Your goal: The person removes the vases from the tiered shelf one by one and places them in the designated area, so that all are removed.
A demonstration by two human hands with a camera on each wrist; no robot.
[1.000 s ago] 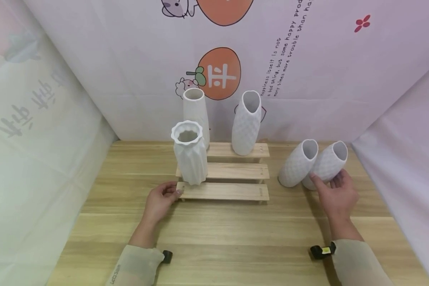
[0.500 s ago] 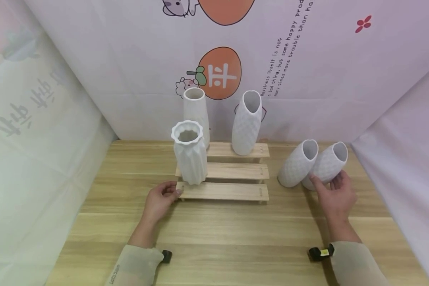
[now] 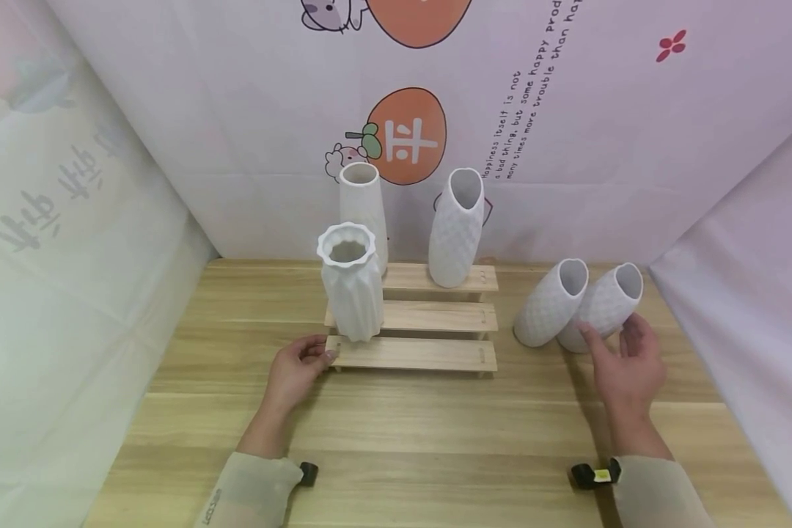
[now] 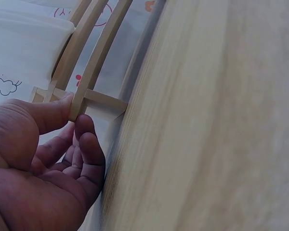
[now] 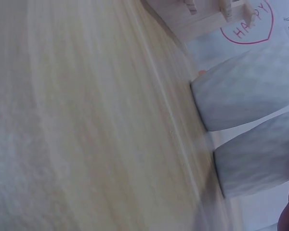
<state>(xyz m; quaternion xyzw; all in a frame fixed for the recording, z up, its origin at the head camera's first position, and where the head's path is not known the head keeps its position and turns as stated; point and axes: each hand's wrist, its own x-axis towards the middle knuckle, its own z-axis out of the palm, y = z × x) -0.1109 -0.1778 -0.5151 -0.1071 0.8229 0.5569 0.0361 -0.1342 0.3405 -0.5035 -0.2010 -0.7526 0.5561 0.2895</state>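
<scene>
With my left hand (image 3: 295, 372) I pinch the wooden stand (image 3: 422, 354) at the 9 o'clock end of its lowest step. At the stand's 3 o'clock, an inner vase (image 3: 546, 304) and an outer vase (image 3: 607, 302) rest on the table (image 3: 435, 455). My right hand (image 3: 628, 372), fingers loose and parted, is at the outer vase's 5 o'clock; contact I cannot tell.

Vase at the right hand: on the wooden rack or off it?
Off: the vase stands on the table, apart from the rack.
</scene>
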